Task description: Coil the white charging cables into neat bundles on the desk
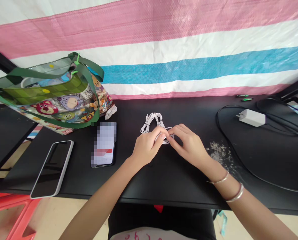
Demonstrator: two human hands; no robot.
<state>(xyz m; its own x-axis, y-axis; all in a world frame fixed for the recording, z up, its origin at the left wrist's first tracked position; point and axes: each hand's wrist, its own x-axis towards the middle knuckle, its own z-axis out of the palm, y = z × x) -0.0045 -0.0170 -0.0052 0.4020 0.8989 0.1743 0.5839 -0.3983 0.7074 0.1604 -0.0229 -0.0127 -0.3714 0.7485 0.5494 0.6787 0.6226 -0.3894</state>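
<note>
Inspection at centre frame finds a coiled white cable (154, 122) on a black table (169, 181), its upper loops resting on the surface. The left hand (147, 146) is curled closed around the lower loop; the right hand (189, 145) grips the same loop in a narrow pinch. Left of the hands lies a smartphone (104, 144) with a pixelated screen, and further left a pale-cased smartphone (51, 169). A printed tote bag (56, 100) with green straps stands at upper left. A white charger block (252, 117) sits on a dark mat (271, 160) at right.
</note>
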